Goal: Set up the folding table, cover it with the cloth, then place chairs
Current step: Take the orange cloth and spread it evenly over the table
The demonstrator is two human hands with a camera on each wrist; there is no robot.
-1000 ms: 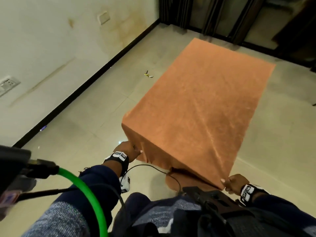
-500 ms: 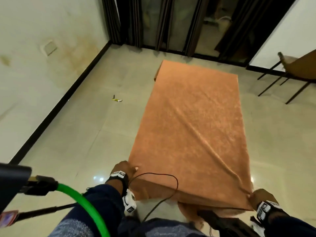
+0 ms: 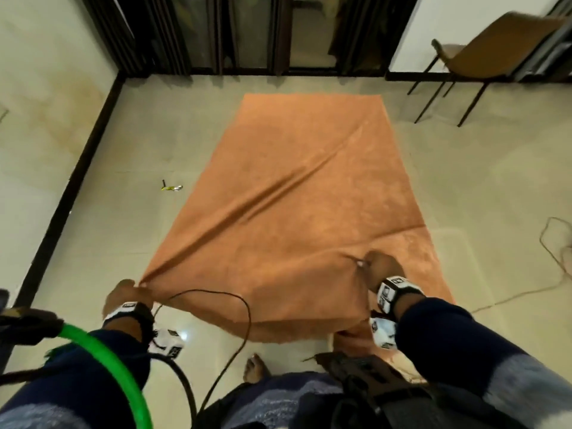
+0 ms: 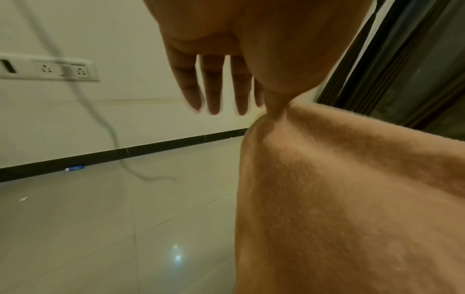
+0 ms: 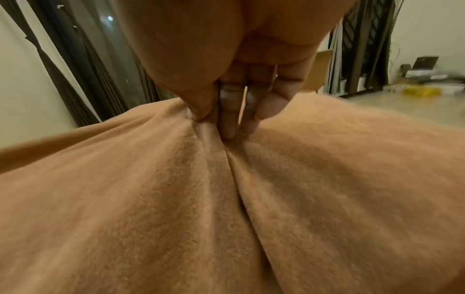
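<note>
An orange cloth [image 3: 309, 196] lies spread over the whole table, which is hidden beneath it. A long diagonal crease runs from the near left corner toward the far right. My left hand [image 3: 139, 286] pinches that near left corner between thumb and forefinger; in the left wrist view the left hand [image 4: 275, 108] has its other fingers straight above the hanging cloth [image 4: 352, 199]. My right hand [image 3: 370, 264] pinches a raised fold on top near the right side. Close up, the right hand [image 5: 206, 118] holds the bunched cloth [image 5: 226, 199] with thumb and fingertips.
A brown chair [image 3: 495, 48] on thin black legs stands at the far right, by dark doors [image 3: 247, 32]. On the left floor lies a small yellow item [image 3: 171, 187]. Loose cable [image 3: 554, 243] trails on the right floor. A black cord [image 3: 241, 305] loops over the near edge. Wall sockets [image 4: 48, 69] sit left.
The view has swung to face the table's length. My right hand left the near right corner and now pinches a fold on top. The left hand keeps its corner; a diagonal crease has formed.
</note>
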